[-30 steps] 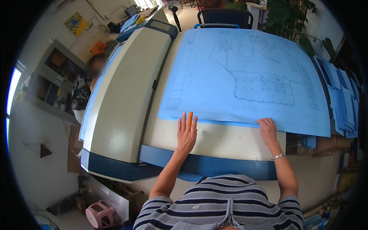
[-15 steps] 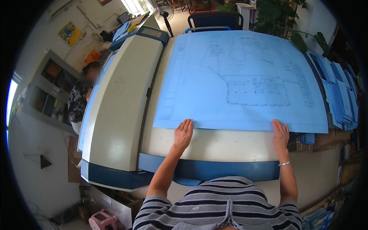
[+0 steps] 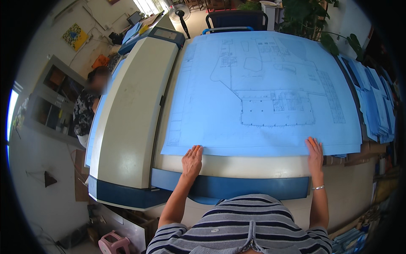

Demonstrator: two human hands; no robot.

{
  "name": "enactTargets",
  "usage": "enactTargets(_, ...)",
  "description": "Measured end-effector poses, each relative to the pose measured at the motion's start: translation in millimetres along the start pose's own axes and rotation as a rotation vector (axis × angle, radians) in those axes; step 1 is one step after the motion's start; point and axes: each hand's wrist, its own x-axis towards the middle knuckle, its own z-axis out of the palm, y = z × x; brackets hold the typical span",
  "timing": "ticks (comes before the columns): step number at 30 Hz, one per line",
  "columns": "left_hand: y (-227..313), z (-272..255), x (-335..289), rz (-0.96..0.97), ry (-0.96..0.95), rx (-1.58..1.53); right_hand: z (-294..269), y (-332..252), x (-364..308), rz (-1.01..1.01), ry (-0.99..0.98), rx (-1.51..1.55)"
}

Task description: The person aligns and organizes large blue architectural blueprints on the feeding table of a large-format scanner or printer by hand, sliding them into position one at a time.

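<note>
Crosswise, long axis of blue sheet (image 3: 262,95), left hand (image 3: 192,162), right hand (image 3: 315,157) touching, grip unclosed

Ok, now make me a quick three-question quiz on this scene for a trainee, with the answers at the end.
1. True or false: the left hand and right hand are both at the near edge of the large blue sheet.
2. Which wrist wears the silvery bracelet? A) left B) right C) both
3. Fill in: the stool at the picture's lower left is coloured ____.

Key: 1 true; 2 B; 3 pink.
</note>
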Motion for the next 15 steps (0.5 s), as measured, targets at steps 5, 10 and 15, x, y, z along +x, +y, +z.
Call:
enactTargets(5, -2.2, -13.7, -0.1, -0.080, -0.043, -0.059, -18.3, -12.8, -4.2, 0.000, -0.072, 0.095)
enactTargets(10, 1.0, -27.1, 8.9, -0.135, -0.073, -0.053, -40.2, -16.9, -3.4, 0.010, -0.184, 0.188)
enactTargets(15, 9.2, -38.6, 20.1, -0.220, -0.131, -0.048, -74.3, -27.3, 8.8, 0.034, -0.348, 0.193)
